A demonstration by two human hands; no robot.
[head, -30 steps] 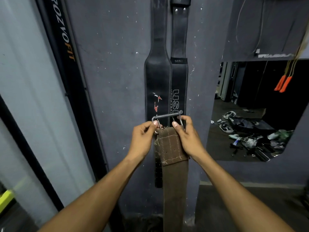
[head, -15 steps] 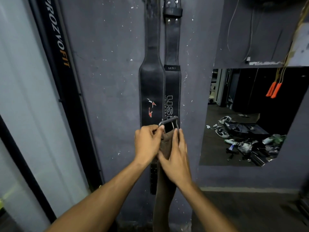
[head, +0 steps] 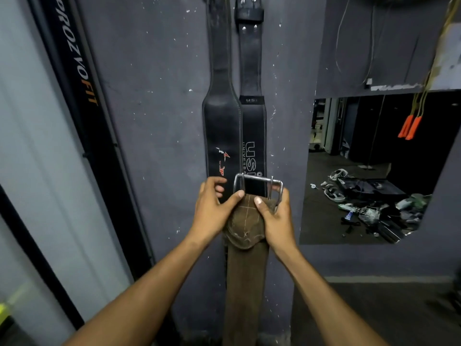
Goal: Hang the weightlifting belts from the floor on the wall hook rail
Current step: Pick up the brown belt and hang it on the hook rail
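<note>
I hold a brown suede belt point(head: 245, 275) upright in front of the grey wall, its strap hanging down between my forearms. A steel buckle point(head: 258, 184) tops it, square to me. My left hand point(head: 212, 208) pinches the belt's top left edge just under the buckle. My right hand point(head: 275, 216) grips the top right edge, fingers behind the buckle's side. Behind hang two black belts: a plain leather belt point(head: 222, 116) with a red logo and a USI belt point(head: 253, 131). The hook rail is out of view above.
A black post point(head: 82, 101) lettered PROZVOFIT leans along the wall at left. At right, a wall opening point(head: 369, 171) or mirror shows a dark floor with shoes and clutter. Orange-handled skipping ropes point(head: 409, 126) hang at upper right. A wall ledge point(head: 374, 279) runs low at right.
The buckle has turned from edge-on to flat toward me. My right hand moved from the belt's front to its right edge. Both hands sit slightly lower in view.
</note>
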